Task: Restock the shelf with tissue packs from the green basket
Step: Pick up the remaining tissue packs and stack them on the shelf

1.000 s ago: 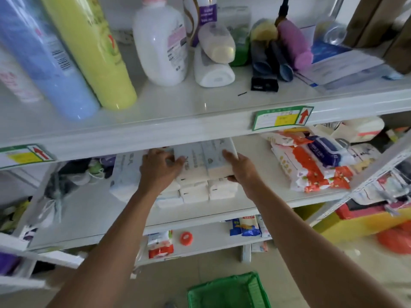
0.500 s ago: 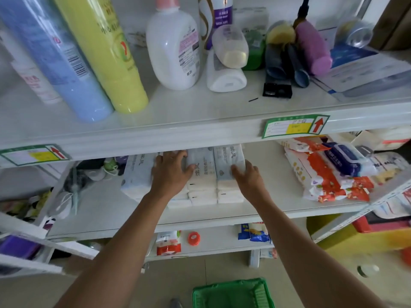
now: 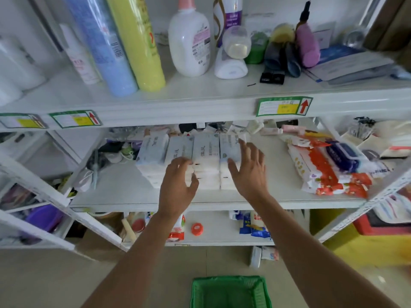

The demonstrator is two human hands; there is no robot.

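Reaching left hand (image 3: 180, 182), right hand (image 3: 249, 172) splayed

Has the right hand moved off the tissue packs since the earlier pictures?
Yes. The right hand has let go of the tissue packs and opened, drawing back toward the shelf front edge.

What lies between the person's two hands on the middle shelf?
In the head view, stacked white tissue packs sit between the left hand and the right hand.
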